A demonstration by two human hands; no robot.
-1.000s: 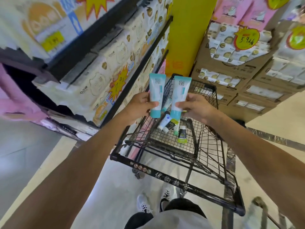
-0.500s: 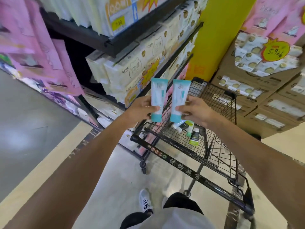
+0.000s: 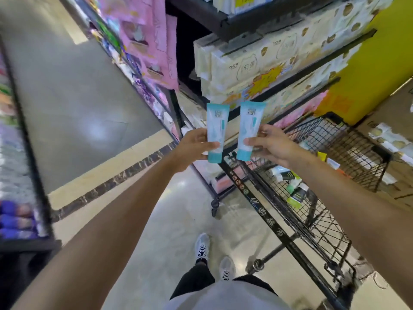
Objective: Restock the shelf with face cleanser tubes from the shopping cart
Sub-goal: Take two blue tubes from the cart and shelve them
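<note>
Arms outstretched, left hand [image 3: 194, 147] pinching left tube [image 3: 216, 132], right hand [image 3: 271, 146] pinching right tube [image 3: 249, 130]

Two teal and white face cleanser tubes are held upright, caps down, side by side but apart, above the shopping cart [image 3: 348, 153] handle. The left tube [image 3: 215, 133] and the right tube [image 3: 249, 130] look identical. More tubes [image 3: 290, 182] lie inside the cart's basket.

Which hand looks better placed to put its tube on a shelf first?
Probably the left. The left hand holds its teal tube upright on the side nearest the aisle shelves, with nothing between. The right hand and its tube sit over the shopping cart, farther from them.
</note>
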